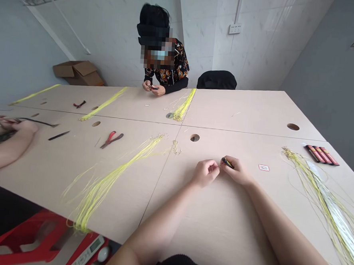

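Both forearms are laid on the pale table [220,215], hands met at its middle, just below a round cable hole [195,137]. The left hand [205,172] is curled, thumb and forefinger pressed together in a pinch; what is pinched is too small to be made out, possibly a fine strand end. The right hand [238,171] is closed round a small black-and-yellow tool [227,162], its tip aimed at the left fingertips, the two hands almost touching. A bundle of yellow strands [114,180] is spread well to the left, a second bundle [323,193] to the right; neither is touched. Red-handled pliers [111,139] are left near the first bundle, red-and-black sticks [322,154] at the far right edge. A co-worker's hands [153,87] are kept busy at the far side, another person's forearm [8,144] rested at left. For the step to be done well, wrists are best kept planted, the pinch held close to the tool tip, and the tool worked by small finger movement only.
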Demonstrator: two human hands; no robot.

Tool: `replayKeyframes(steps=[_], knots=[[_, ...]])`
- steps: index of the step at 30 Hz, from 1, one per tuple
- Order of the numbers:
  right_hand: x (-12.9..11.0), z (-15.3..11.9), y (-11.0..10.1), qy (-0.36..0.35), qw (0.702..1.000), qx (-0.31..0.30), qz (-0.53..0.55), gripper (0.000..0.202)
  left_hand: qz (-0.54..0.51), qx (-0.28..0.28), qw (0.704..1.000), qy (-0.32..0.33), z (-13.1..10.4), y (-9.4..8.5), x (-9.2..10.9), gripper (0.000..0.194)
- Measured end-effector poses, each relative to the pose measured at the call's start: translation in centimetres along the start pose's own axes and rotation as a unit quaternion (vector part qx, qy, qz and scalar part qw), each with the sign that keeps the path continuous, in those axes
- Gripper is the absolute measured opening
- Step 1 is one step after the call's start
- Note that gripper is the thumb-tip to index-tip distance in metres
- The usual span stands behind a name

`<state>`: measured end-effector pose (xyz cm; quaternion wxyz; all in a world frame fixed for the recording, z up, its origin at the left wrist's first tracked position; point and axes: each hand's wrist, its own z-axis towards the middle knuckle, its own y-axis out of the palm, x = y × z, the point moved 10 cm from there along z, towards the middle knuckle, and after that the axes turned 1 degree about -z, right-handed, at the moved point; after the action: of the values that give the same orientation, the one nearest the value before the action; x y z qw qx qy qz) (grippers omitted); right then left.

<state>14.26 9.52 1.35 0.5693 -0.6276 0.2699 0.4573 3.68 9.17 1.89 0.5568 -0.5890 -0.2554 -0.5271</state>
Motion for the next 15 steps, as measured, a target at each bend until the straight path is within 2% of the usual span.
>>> replayKeyframes(steps=[15], knots=[[-0.23, 0.11, -0.26, -0.006, 1.000, 0.008, 0.006, 0.014, -0.025, 0.014, 0.999, 0.014, 0.00, -0.33, 0.36, 0.014]])
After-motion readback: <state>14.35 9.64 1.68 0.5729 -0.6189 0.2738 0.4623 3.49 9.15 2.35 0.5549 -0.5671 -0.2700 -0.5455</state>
